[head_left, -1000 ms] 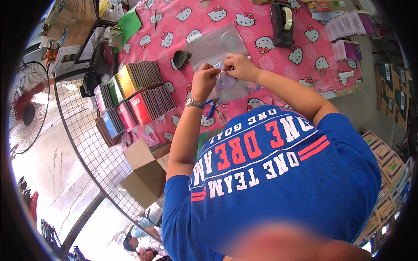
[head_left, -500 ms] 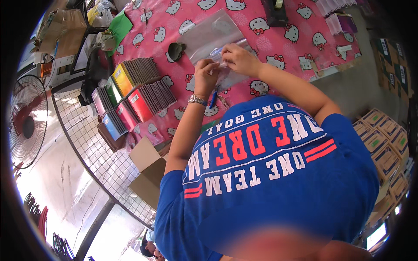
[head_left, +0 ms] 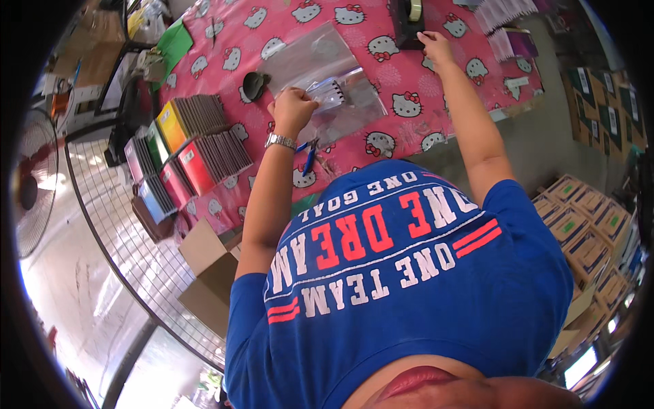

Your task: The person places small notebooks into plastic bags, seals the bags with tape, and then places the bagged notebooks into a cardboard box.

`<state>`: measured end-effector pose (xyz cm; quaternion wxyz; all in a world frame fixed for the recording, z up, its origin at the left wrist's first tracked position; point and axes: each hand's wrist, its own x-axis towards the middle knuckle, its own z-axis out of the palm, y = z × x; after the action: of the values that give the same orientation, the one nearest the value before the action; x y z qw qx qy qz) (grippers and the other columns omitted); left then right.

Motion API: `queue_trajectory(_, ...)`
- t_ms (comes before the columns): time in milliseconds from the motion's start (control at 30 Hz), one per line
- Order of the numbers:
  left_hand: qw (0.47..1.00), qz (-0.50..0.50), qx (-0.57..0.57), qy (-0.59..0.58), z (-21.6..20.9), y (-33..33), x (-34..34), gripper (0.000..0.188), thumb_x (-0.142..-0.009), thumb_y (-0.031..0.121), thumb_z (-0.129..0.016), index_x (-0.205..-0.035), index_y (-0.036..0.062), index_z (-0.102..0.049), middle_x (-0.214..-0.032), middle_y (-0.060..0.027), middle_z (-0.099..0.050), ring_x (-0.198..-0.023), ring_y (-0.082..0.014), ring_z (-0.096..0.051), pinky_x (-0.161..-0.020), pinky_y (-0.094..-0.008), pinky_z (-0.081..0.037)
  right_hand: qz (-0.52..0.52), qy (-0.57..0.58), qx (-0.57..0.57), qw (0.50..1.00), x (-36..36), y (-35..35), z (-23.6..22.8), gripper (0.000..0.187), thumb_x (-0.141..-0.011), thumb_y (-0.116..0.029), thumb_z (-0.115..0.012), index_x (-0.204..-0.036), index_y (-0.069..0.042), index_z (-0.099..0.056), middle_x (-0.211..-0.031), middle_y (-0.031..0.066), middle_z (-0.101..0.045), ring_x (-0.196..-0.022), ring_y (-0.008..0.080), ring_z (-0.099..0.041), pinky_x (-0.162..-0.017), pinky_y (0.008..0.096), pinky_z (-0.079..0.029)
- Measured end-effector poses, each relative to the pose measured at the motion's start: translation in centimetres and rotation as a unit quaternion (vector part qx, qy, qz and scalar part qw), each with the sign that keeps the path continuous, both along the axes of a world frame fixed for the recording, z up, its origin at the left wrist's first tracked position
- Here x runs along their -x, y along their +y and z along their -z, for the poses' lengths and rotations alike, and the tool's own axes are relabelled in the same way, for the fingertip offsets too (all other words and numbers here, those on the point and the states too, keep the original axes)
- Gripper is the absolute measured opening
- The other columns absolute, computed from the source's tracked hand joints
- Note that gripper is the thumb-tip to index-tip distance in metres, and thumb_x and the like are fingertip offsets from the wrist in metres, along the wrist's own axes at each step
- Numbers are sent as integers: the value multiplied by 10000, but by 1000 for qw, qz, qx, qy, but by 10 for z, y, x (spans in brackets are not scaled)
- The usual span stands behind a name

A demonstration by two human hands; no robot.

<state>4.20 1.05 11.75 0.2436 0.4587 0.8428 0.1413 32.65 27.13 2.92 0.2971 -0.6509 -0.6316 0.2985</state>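
My left hand [head_left: 294, 109] is closed, its fingertips pinching clear plastic at the left side of a small spiral notebook [head_left: 329, 95]. The notebook lies on or inside a large clear plastic bag [head_left: 312, 56] spread on the table; which of the two, I cannot tell. My right hand [head_left: 436, 50] is stretched out to a black tape dispenser [head_left: 407, 35], thumb and forefinger pinched at its near end. Whether tape lies between those fingers is too small to see. Blue-handled pliers [head_left: 309, 158] lie just below my left wrist, and a dark, cup-like object [head_left: 255, 86] sits left of the bag.
Rows of coloured spiral notebooks [head_left: 193, 146] stand at the left table edge by a wire mesh rack [head_left: 112, 225]. More notebooks [head_left: 512, 43] lie far right on the pink patterned tablecloth [head_left: 409, 102]. Stacked cartons [head_left: 579, 232] stand at right, an open carton [head_left: 208, 262] at lower left.
My right hand has left the plastic beside my left hand and moved right and away to the tape dispenser. My left hand stays by the bag; the small notebook now shows. The view has shifted slightly.
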Motion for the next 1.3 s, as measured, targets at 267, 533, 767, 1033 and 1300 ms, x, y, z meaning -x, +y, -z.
queue_trajectory(267, 974, 11, -109, -200, 32, -23, 20, 452, -675, 151, -780, -1097, 35, -664, -1102, -95, -607, -972, -229, -593, -842, -307, -468, 7, 439, 221, 871, 12, -25, -17, 77, -883, -152, -641, -905, -87, -608, -806, 0, -581, -744, 110, -571, -657, 247, -508)
queue_trajectory(533, 856, -112, -181, -472, 51, -19, -1, 324, -828, 56, -667, -1148, 18, -629, -1084, -49, -634, -915, -105, -569, -823, -253, -463, -200, 581, 542, 573, 17, -34, 57, 54, -881, -30, -553, -924, -58, -537, -800, 5, -515, -661, 92, -473, -552, 214, -378)
queue_trajectory(767, 871, -151, -156, -441, 44, -31, -3, 288, -884, 86, -606, -1160, 6, -605, -1019, -46, -644, -895, -92, -568, -815, -249, -465, -755, -50, 159, 634, 226, -83, -104, 421, -766, -394, -722, -718, -26, -525, -616, 30, -488, -607, 130, -497, -553, 307, -405)
queue_trajectory(1033, 821, -191, -217, -492, 40, -26, -17, 340, -888, 44, -591, -1225, 57, -547, -1165, -75, -566, -1008, -110, -528, -872, -261, -449, -715, -243, 326, 569, 219, -57, 0, 631, -630, -602, -756, -900, -45, -631, -826, 141, -645, -786, 281, -635, -627, 395, -482)
queue_trajectory(1300, 939, -102, -324, -49, 49, -36, -40, 298, -808, -12, -633, -1073, 114, -683, -1251, -156, -532, -1016, -295, -605, -827, -354, -515, -634, 116, 116, 756, 108, -131, 3, 790, -634, -122, -767, -1325, -82, -386, -1348, 166, -412, -1279, 301, -399, -1064, 390, -349)
